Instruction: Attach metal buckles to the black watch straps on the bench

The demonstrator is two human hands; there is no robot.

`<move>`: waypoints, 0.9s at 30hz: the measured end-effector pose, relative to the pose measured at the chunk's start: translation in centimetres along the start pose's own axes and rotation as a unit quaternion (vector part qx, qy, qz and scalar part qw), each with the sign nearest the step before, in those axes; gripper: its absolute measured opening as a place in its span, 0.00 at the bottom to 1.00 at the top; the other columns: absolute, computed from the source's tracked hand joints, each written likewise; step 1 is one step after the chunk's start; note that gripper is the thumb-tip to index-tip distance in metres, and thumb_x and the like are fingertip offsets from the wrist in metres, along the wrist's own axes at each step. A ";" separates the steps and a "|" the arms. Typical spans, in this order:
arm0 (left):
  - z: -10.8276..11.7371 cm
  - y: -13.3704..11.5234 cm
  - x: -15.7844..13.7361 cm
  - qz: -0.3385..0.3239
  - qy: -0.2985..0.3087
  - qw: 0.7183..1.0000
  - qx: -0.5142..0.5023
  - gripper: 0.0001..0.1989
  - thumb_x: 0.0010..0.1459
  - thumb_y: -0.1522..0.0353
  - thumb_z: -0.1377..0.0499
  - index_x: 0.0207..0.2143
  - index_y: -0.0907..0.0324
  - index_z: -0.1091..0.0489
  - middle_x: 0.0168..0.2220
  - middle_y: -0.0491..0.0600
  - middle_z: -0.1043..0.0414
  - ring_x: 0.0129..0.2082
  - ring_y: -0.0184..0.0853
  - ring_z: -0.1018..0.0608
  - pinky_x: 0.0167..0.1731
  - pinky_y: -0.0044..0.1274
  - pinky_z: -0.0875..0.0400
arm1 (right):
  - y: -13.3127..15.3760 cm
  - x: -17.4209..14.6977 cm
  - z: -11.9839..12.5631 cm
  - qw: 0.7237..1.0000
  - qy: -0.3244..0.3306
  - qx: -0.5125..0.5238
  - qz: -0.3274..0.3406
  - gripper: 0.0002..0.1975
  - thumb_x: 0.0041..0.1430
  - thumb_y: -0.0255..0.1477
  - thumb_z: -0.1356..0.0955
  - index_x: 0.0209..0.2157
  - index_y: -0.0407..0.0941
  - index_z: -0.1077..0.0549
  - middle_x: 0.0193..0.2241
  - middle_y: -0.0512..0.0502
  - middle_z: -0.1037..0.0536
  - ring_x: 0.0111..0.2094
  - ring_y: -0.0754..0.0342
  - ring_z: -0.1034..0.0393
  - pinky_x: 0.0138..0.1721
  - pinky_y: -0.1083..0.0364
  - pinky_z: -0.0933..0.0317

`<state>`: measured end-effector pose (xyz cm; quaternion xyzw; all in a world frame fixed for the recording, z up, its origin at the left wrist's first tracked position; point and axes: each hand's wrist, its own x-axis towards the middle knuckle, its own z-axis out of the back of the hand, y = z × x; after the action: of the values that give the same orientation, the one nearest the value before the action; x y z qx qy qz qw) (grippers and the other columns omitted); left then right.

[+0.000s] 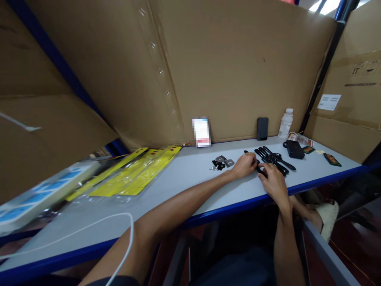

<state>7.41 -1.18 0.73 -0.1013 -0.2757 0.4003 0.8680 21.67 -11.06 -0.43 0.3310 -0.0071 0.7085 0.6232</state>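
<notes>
Thin black stick (261,171), long and dark, partly hidden by fingers, slants toward front edge of tabletop (184,171). Left hand (245,165) grips it; right hand (273,179) pinches near end.

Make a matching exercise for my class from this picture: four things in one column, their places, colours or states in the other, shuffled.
Things
1. Black piece
2. Cards
3. Bottle
4. Metal plates

Descriptions
A. Standing upright, with a cap on top
B. Grey, lying flat
C. At the fingers of the left hand and right hand
D. Yellow, on the table's left side

Pairs: 1-C, 2-D, 3-A, 4-B
</notes>
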 end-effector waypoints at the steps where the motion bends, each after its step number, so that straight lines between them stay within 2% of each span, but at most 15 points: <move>1: -0.1 0.0 0.0 -0.001 0.000 1.000 -0.003 0.05 0.60 0.75 0.43 0.36 0.60 0.29 0.35 0.51 0.24 0.37 0.38 0.23 0.40 0.26 0.31 | 0.0 0.0 0.0 1.000 -0.001 0.001 0.000 0.15 0.63 0.26 0.34 0.51 0.47 0.25 0.42 0.44 0.23 0.44 0.48 0.29 0.48 0.51 0.38; 5: -0.2 0.5 0.4 0.018 -0.016 0.998 -0.058 0.05 0.60 0.75 0.44 0.35 0.59 0.29 0.34 0.49 0.24 0.36 0.36 0.24 0.40 0.26 0.31 | 0.0 0.0 -0.1 1.000 -0.006 0.008 -0.004 0.15 0.63 0.27 0.34 0.51 0.47 0.25 0.42 0.44 0.22 0.43 0.49 0.28 0.48 0.51 0.38; 9: -0.3 1.5 1.0 0.112 -0.113 0.973 -0.168 0.13 0.59 0.79 0.50 0.40 0.59 0.30 0.32 0.46 0.26 0.35 0.33 0.24 0.41 0.24 0.30 | -0.1 -0.1 0.2 0.999 -0.028 0.024 -0.028 0.15 0.64 0.30 0.35 0.51 0.46 0.25 0.41 0.44 0.21 0.42 0.48 0.28 0.46 0.51 0.38; 11: -0.4 1.9 1.1 0.132 -0.135 0.962 -0.195 0.15 0.57 0.81 0.51 0.40 0.59 0.30 0.31 0.45 0.27 0.35 0.33 0.24 0.41 0.24 0.29 | -0.2 -0.3 0.6 0.996 -0.058 0.030 -0.053 0.15 0.65 0.32 0.35 0.50 0.46 0.24 0.39 0.44 0.21 0.40 0.48 0.28 0.44 0.51 0.38; 13: -0.5 2.1 1.2 0.129 -0.134 0.961 -0.204 0.16 0.55 0.81 0.50 0.39 0.58 0.30 0.30 0.44 0.27 0.35 0.33 0.24 0.41 0.24 0.29 | -0.3 -0.6 1.1 0.993 -0.078 0.030 -0.079 0.14 0.66 0.35 0.35 0.48 0.46 0.24 0.38 0.45 0.20 0.39 0.48 0.28 0.42 0.51 0.39; 16: -0.5 2.1 1.1 0.119 -0.130 0.963 -0.203 0.16 0.54 0.81 0.49 0.40 0.59 0.29 0.31 0.45 0.27 0.35 0.33 0.24 0.42 0.25 0.29 | -0.1 -1.1 1.7 0.994 -0.053 0.000 -0.101 0.13 0.67 0.38 0.35 0.47 0.48 0.24 0.36 0.46 0.20 0.38 0.48 0.27 0.40 0.52 0.40; 19: -0.5 2.0 1.0 0.114 -0.122 0.966 -0.197 0.16 0.53 0.81 0.49 0.39 0.59 0.28 0.31 0.46 0.26 0.35 0.33 0.24 0.42 0.26 0.29 | 0.5 -1.2 1.5 0.993 -0.011 -0.054 -0.105 0.13 0.66 0.37 0.33 0.48 0.48 0.23 0.40 0.43 0.20 0.42 0.47 0.26 0.39 0.52 0.40; 22: -0.4 1.8 0.9 0.095 -0.103 0.974 -0.179 0.15 0.53 0.80 0.48 0.38 0.59 0.27 0.32 0.46 0.26 0.35 0.34 0.24 0.41 0.26 0.29 | 0.9 -0.8 0.7 0.992 -0.004 -0.081 -0.102 0.13 0.66 0.34 0.33 0.50 0.47 0.23 0.45 0.40 0.21 0.46 0.46 0.27 0.41 0.52 0.39; 25: -0.3 1.5 0.8 0.063 -0.083 0.985 -0.139 0.13 0.55 0.80 0.48 0.37 0.60 0.27 0.33 0.47 0.26 0.36 0.34 0.25 0.42 0.26 0.29 | 0.4 -0.4 0.3 0.994 -0.022 -0.059 -0.088 0.13 0.66 0.33 0.34 0.49 0.47 0.23 0.42 0.42 0.21 0.45 0.46 0.28 0.43 0.52 0.39; 27: -0.2 1.2 0.5 0.042 -0.072 0.991 -0.104 0.14 0.55 0.80 0.48 0.37 0.60 0.26 0.35 0.49 0.26 0.39 0.35 0.25 0.43 0.27 0.29 | -0.5 -0.4 0.4 0.993 -0.066 -0.041 -0.085 0.14 0.67 0.35 0.35 0.49 0.46 0.22 0.41 0.41 0.20 0.45 0.45 0.29 0.46 0.50 0.39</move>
<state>7.05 0.03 0.28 -0.1737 -0.3730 0.4121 0.8129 22.33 -11.46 -0.47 0.3506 -0.0487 0.6290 0.6922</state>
